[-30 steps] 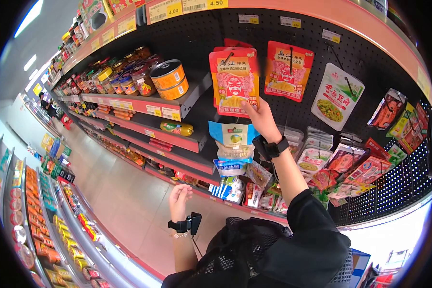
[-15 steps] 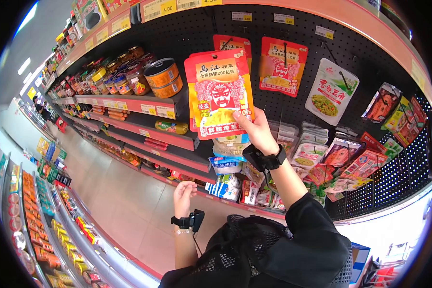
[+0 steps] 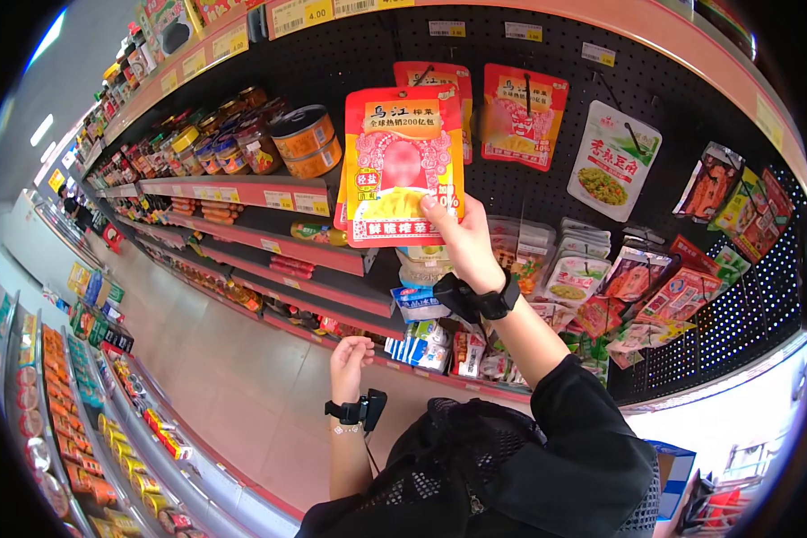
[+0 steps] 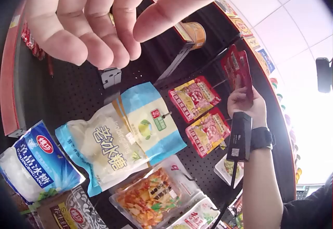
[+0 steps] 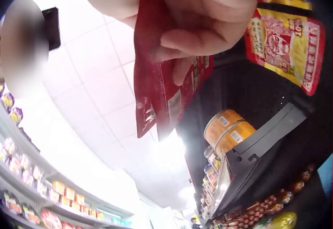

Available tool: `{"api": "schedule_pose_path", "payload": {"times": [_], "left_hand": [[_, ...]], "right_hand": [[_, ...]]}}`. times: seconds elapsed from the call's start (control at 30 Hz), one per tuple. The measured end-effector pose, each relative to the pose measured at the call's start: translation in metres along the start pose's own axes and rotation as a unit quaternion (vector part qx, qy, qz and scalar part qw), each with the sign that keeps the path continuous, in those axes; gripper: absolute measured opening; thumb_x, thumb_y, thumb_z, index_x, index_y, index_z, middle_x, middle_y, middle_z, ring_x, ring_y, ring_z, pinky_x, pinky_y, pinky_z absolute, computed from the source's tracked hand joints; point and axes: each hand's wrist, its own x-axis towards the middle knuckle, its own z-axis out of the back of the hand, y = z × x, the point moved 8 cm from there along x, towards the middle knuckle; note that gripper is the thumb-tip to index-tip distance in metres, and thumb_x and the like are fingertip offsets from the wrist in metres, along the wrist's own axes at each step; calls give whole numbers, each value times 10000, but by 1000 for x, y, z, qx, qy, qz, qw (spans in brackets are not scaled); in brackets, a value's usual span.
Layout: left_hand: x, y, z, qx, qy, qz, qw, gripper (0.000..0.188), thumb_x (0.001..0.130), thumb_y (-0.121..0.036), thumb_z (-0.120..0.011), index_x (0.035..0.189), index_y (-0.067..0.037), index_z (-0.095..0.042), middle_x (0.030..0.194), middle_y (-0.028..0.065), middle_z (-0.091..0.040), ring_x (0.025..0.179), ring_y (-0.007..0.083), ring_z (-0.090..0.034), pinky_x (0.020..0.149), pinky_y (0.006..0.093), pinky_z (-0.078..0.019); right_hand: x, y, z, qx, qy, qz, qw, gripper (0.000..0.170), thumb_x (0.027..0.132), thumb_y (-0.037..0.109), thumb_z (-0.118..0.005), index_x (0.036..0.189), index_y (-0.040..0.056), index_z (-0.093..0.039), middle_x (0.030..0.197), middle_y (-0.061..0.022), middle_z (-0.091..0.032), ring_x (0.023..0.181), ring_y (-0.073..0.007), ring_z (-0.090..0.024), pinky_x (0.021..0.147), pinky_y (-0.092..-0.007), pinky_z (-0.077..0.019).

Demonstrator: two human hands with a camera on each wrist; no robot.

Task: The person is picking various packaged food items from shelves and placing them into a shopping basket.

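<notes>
Red and yellow pouches (image 3: 394, 143), at least two overlapping, are pinched at their lower right corner by my right hand (image 3: 466, 244), thumb on the front. The right wrist view shows its fingers curled behind the red pouches (image 5: 156, 67). My left hand (image 3: 350, 363) hangs low over the aisle, fingers loosely bent, holding nothing; in the left wrist view the left hand (image 4: 104, 21) has a gap between thumb and fingertips. Matching pouches (image 3: 524, 117) hang on pegboard hooks behind and to the right.
Stacked orange cans (image 3: 307, 143) and jars stand on the shelf at left. A white pouch (image 3: 614, 161) and several other packets hang at right. Sugar bags (image 4: 122, 135) hang lower down. Across the aisle stands another shelf (image 3: 72, 430); a person (image 3: 79, 211) is far off.
The right hand has drawn the pouches off the pegboard, down and left toward the camera, then slightly up. The left hand has moved little, slightly right.
</notes>
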Motion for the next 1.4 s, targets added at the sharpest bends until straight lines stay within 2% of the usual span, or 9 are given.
{"api": "schedule_pose_path", "payload": {"times": [0.23,0.33,0.43,0.5,0.6,0.63,0.8,1.3,1.4], "left_hand": [[10,-52,-30,-48,46,-48,997,229,808,-194,-451,972,-34,-452,900,61,-513,748,103,-496,635,221,-425],[23,-133,-76,-192,183,-167,950,488,803,-297,-451,1178,-48,-262,1157,146,-355,1040,241,-394,801,411,-390],[41,-180,-109,-234,244,-197,920,579,763,-300,-511,1203,-57,-224,1159,136,-365,1068,238,-384,830,399,-383],[38,-196,-122,-226,277,-214,909,620,746,-300,-535,1213,-58,-206,1152,133,-371,1067,235,-386,829,388,-390],[28,-208,-136,-197,277,-229,912,653,740,-380,-514,1215,-48,-213,1182,136,-347,1059,255,-393,871,404,-348],[24,-211,-139,-181,276,-250,910,683,728,-361,-537,1226,-53,-186,1189,132,-335,1061,254,-389,864,401,-356],[23,-219,-134,-188,236,-272,914,767,670,-141,-635,1248,-61,-137,1200,104,-312,1083,215,-360,878,379,-347],[36,-215,-122,-186,188,-322,909,514,791,-197,-470,1209,-34,-220,1181,102,-337,1063,212,-376,885,365,-317],[35,-213,-120,-216,183,-311,908,502,794,-182,-460,1209,-40,-215,1175,100,-344,1059,215,-379,886,366,-315]], "right_hand": [[-3,6,-15,-78,25,22,996,281,789,193,-510,917,-55,-474,846,-58,-552,744,-65,-499,645,-211,-419],[-4,8,-18,-33,23,12,999,278,793,184,-502,923,-59,-470,853,-59,-548,746,-68,-503,644,-211,-421],[-7,12,-16,-16,20,2,1000,268,789,162,-502,942,-54,-457,850,-58,-550,733,-72,-512,640,-209,-424],[-9,7,-12,-5,28,-65,997,369,786,119,-491,1090,-45,-360,962,-88,-510,840,-100,-493,730,-231,-405],[-11,37,-17,-3,36,80,996,525,783,86,-475,1215,-11,-192,1093,-113,-421,976,-127,-422,835,-261,-345],[-11,38,-21,-10,84,60,995,618,779,63,-463,1256,18,-72,1178,-119,-328,1065,-141,-340,897,-277,-282],[-12,39,-26,-3,100,63,993,638,769,51,-475,1258,17,-66,1196,-120,-313,1086,-141,-317,899,-279,-283],[-12,36,-48,-17,162,98,982,734,725,43,-500,1265,21,-4,1296,-133,-138,1178,-167,-173,942,-286,-200],[-9,39,-56,-81,198,157,964,725,740,46,-503,1270,37,-9,1277,-95,-176,1143,-142,-238,925,-284,-244]]}}
